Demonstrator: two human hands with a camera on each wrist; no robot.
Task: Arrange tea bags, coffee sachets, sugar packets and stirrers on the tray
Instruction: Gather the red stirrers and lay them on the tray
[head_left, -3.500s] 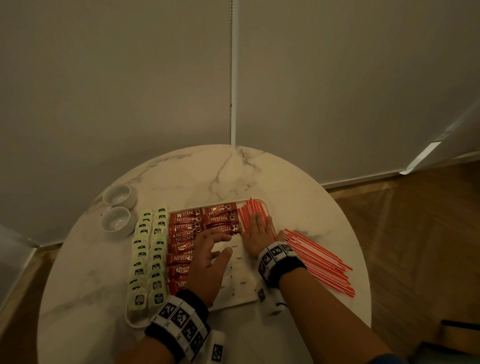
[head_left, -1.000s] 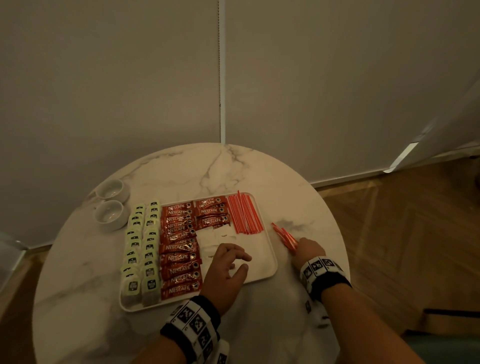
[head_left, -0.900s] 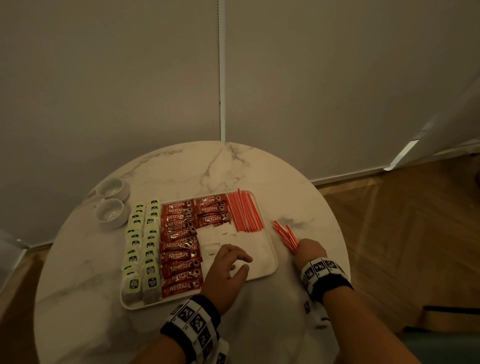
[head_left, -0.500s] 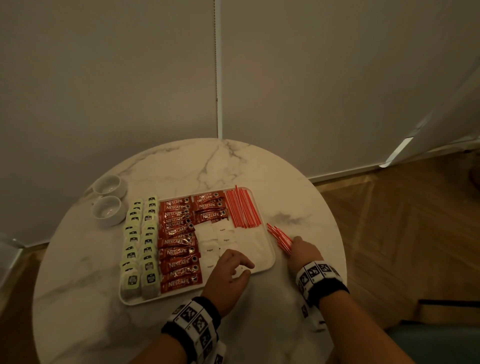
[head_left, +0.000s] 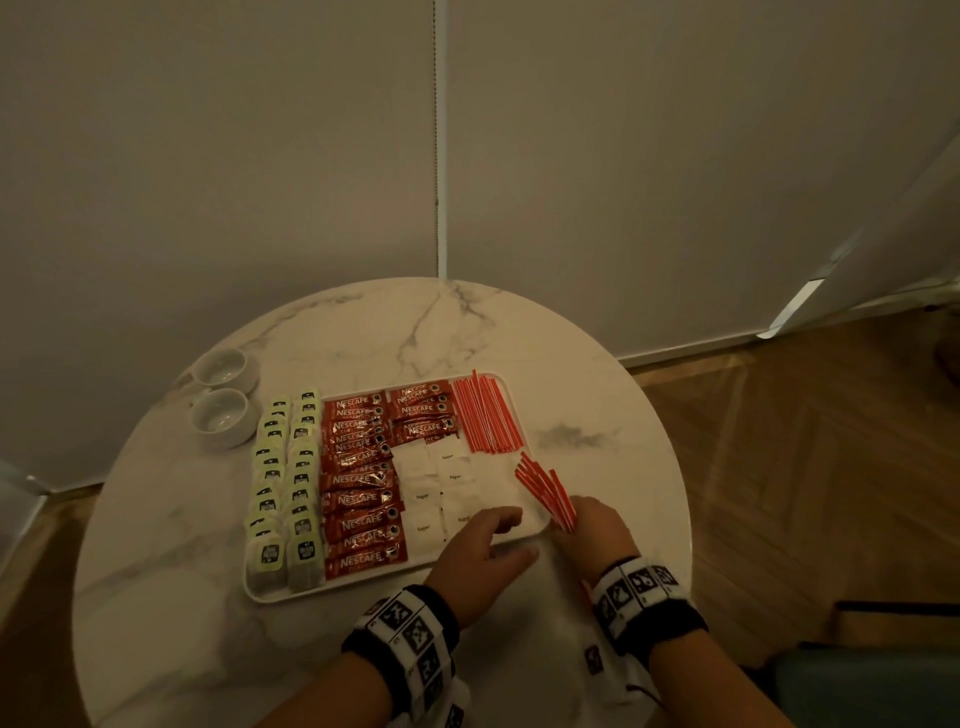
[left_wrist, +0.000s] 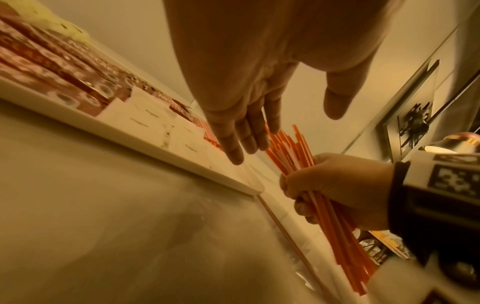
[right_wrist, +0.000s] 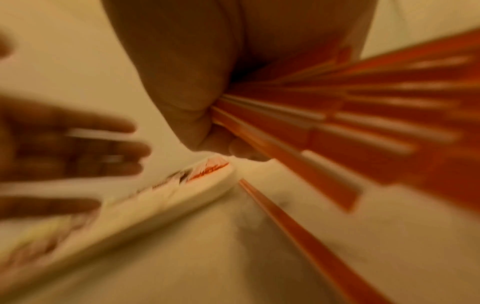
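A white tray (head_left: 395, 586) lies on the round marble table. It carries rows of green tea bags (head_left: 285, 483), red coffee sachets (head_left: 363, 478), white sugar packets (head_left: 441, 493) and a row of red stirrers (head_left: 485, 415) at its far right. My right hand (head_left: 574, 517) grips a bundle of red stirrers (head_left: 545, 488) at the tray's near right edge; the bundle (left_wrist: 324, 205) also shows in the left wrist view. My left hand (head_left: 511, 535) hovers over the tray's near right corner with straight fingers (left_wrist: 233, 144), holding nothing.
Two white cups (head_left: 223, 400) stand at the table's back left. One loose stirrer (left_wrist: 285, 236) lies on the marble table (head_left: 415, 332) beside the tray corner. A wall is close behind; wooden floor drops off to the right.
My right hand has carried the stirrer bundle left, up to the tray's right edge. My left hand has slid off the sugar packets toward the near right corner, its fingers straighter.
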